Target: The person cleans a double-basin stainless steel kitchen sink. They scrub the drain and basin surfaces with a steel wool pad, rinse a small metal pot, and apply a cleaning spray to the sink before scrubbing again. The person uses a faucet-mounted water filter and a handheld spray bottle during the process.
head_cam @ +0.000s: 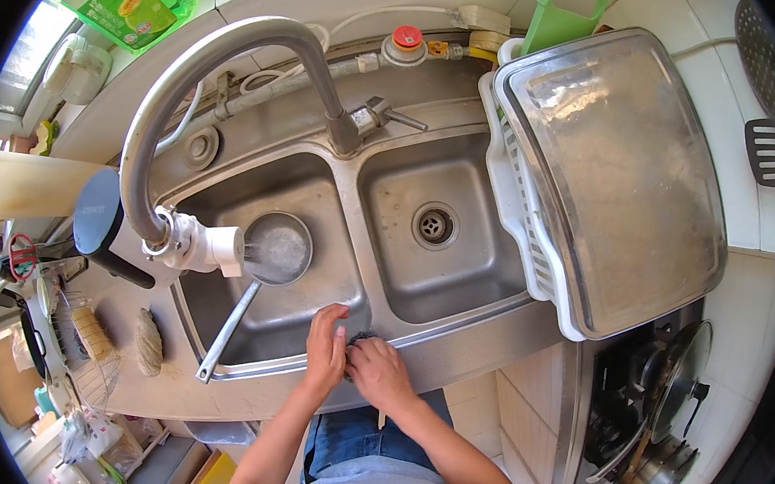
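At the front rim of the double-basin steel sink (358,226), my right hand (376,372) is closed around a dark scouring pad (360,337), mostly hidden by the fingers. My left hand (327,344) is raised just to the left of it, fingers up and slightly apart, with nothing visible in it. A round metal ladle (279,249) sits in the left basin, its long handle leaning over the front rim. Water streams onto the ladle's bowl from the white spout (223,250) of the curved faucet (233,28). Neither hand touches the ladle.
A large metal tray (631,187) leans on a white dish rack (530,234) at the right. On the left counter are a loofah (148,343), a wire rack (91,354) and a black-handled blue-grey utensil (98,210). Pots (657,473) and a glass lid (682,385) stand by the stove.
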`<state>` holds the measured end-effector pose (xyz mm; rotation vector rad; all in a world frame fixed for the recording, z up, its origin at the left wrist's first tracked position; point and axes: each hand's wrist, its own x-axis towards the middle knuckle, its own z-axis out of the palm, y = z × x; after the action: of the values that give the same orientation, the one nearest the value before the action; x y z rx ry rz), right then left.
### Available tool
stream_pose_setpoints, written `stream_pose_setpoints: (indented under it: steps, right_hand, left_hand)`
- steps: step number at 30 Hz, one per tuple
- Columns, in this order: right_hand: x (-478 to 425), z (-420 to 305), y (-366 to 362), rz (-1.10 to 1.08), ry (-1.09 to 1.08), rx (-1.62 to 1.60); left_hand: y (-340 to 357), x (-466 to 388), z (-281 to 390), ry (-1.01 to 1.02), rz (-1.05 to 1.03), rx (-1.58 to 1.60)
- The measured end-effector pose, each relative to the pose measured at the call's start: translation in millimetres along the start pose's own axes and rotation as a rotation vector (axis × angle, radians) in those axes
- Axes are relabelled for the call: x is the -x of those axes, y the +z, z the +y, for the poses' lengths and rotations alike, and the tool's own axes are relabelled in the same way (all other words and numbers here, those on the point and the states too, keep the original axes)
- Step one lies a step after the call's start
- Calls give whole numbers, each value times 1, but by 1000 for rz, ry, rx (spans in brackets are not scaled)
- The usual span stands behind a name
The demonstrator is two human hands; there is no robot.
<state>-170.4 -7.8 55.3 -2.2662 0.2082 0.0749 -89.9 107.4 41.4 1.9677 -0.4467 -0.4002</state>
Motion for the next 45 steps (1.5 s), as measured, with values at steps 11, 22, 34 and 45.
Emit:
stream_pose_setpoints:
  steps: [11,22,34,45]
  right_hand:
    - [-15,52,-9,126,256,145]
    - [-93,133,22,-271,568,-179]
    - [-114,223,80,-540,392,117]
    - [-161,192,52,-78,182,140]
  left_hand:
    - [6,13,-4,-75,-128,-171]
    - [27,-21,-1,-136,-116,-188]
    - [53,-58,6,3,-83,-453]
    - [48,-62,12,-49,-76,-495]
